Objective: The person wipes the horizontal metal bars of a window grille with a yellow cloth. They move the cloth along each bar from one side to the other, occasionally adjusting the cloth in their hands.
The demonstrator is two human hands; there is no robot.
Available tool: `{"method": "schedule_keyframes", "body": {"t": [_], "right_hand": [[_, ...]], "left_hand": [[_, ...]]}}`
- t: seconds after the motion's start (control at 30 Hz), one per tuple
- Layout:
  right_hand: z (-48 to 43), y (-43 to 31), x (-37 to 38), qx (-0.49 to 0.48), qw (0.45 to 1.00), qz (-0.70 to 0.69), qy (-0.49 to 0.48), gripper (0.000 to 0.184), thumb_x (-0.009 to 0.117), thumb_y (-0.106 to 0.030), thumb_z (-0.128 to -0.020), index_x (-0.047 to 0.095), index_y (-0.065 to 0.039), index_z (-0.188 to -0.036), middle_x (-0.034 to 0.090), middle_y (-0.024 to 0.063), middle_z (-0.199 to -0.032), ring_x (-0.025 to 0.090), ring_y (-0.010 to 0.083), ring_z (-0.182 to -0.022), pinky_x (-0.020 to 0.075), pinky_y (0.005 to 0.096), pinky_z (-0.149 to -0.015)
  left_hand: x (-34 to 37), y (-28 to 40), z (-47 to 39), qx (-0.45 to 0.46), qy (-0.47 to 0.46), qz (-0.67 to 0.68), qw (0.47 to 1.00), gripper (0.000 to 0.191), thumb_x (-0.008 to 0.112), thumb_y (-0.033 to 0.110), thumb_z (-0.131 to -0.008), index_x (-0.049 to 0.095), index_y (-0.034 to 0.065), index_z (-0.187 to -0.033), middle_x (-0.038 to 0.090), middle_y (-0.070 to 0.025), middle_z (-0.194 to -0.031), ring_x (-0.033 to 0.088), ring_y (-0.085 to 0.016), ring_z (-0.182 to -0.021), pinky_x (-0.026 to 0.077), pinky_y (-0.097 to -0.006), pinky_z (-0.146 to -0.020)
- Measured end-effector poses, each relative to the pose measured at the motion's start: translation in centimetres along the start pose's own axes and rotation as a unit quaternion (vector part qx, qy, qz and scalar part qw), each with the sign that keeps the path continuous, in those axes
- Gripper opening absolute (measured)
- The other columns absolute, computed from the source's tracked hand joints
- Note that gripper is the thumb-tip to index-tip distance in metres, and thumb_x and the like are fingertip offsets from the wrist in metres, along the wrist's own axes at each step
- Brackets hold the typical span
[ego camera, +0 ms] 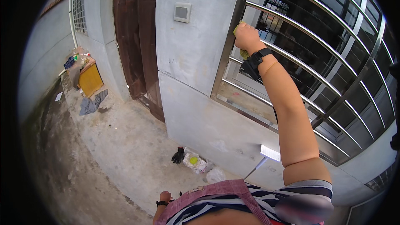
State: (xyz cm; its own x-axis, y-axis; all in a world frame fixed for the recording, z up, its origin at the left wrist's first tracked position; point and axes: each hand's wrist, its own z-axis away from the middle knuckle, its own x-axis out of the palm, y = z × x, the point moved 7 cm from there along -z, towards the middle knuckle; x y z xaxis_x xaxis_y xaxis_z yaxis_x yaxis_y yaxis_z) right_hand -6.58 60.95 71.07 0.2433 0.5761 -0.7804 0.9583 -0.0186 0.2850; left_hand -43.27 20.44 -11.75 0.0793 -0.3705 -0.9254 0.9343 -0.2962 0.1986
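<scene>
My right hand (247, 39) is raised, with its fingers closed on a yellow-green cloth (243, 53). The cloth is pressed to the left upright of the stainless-steel window grille (229, 37), next to the ends of the horizontal bars. A black band with a dark device sits on my right wrist. Down beside my apron, my left hand (165, 196) hangs low with its fingers curled. Whether it holds anything is not visible. Behind the bars is a framed glass window (300, 28) with reflections in it.
A white-headed, long-handled cleaning tool (270, 153) leans against the wall. Black gloves (178, 155), plastic bags (215, 175) and a yellow-green round thing (193, 160) lie at its foot. Left are a brown door curtain (137, 37), a wooden cabinet (90, 79) and a grey cloth (93, 102).
</scene>
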Motion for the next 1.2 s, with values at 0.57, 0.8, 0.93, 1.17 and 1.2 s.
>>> {"method": "schedule_keyframes", "body": {"t": [0.57, 0.8, 0.93, 1.17, 1.2], "right_hand": [[2.5, 3.6, 0.1, -0.048, 0.994, 0.048, 0.087, 0.015, 0.060, -0.014, -0.085, 0.057, -0.006, -0.098, 0.072, 0.0128, -0.087, 0.070, 0.0290, -0.080, 0.0410, 0.0418, -0.077], [10.8, 12.3, -2.9, -0.072, 0.985, 0.074, 0.138, 0.014, 0.059, -0.013, -0.085, 0.058, -0.007, -0.097, 0.070, 0.0100, -0.084, 0.068, 0.0267, -0.078, 0.0417, 0.0406, -0.078], [16.5, 18.6, -4.5, -0.087, 0.978, 0.093, 0.168, 0.018, 0.062, -0.011, -0.081, 0.056, -0.007, -0.097, 0.068, 0.0110, -0.082, 0.067, 0.0275, -0.076, 0.0420, 0.0382, -0.076], [27.9, 31.2, -8.6, 0.015, 0.980, 0.167, 0.103, 0.025, 0.065, -0.010, -0.081, 0.054, -0.006, -0.103, 0.067, 0.0104, -0.086, 0.066, 0.0288, -0.088, 0.0398, 0.0435, -0.104], [28.7, 32.0, -9.1, -0.012, 0.977, 0.189, 0.096, 0.019, 0.061, -0.008, -0.084, 0.052, -0.004, -0.100, 0.065, 0.0100, -0.082, 0.067, 0.0277, -0.085, 0.0347, 0.0446, -0.113]], "left_hand": [[0.6, 5.5, 2.9, 0.030, -0.082, -0.031, 0.996, 0.021, 0.073, 0.034, -0.075, 0.074, 0.0135, -0.080, 0.071, -0.0094, -0.085, 0.070, -0.029, -0.086, 0.056, -0.0425, -0.073], [0.8, 8.1, 1.0, -0.002, -0.118, -0.028, 0.993, 0.018, 0.064, 0.026, -0.077, 0.076, 0.0125, -0.076, 0.072, -0.0123, -0.080, 0.071, -0.032, -0.080, 0.057, -0.0430, -0.067], [-0.1, 10.5, -3.3, 0.058, -0.103, -0.072, 0.990, 0.018, 0.069, 0.028, -0.073, 0.075, 0.0108, -0.076, 0.071, -0.0132, -0.082, 0.071, -0.032, -0.082, 0.056, -0.0431, -0.068], [-3.0, 14.9, -9.2, 0.201, -0.053, -0.091, 0.974, 0.022, 0.076, 0.031, -0.074, 0.073, 0.0091, -0.078, 0.071, -0.0138, -0.086, 0.069, -0.034, -0.087, 0.056, -0.0443, -0.074], [-3.1, 15.5, -9.8, 0.194, -0.061, -0.103, 0.974, 0.016, 0.076, 0.023, -0.072, 0.073, 0.0089, -0.079, 0.071, -0.0125, -0.086, 0.069, -0.034, -0.086, 0.056, -0.0442, -0.073]]}}
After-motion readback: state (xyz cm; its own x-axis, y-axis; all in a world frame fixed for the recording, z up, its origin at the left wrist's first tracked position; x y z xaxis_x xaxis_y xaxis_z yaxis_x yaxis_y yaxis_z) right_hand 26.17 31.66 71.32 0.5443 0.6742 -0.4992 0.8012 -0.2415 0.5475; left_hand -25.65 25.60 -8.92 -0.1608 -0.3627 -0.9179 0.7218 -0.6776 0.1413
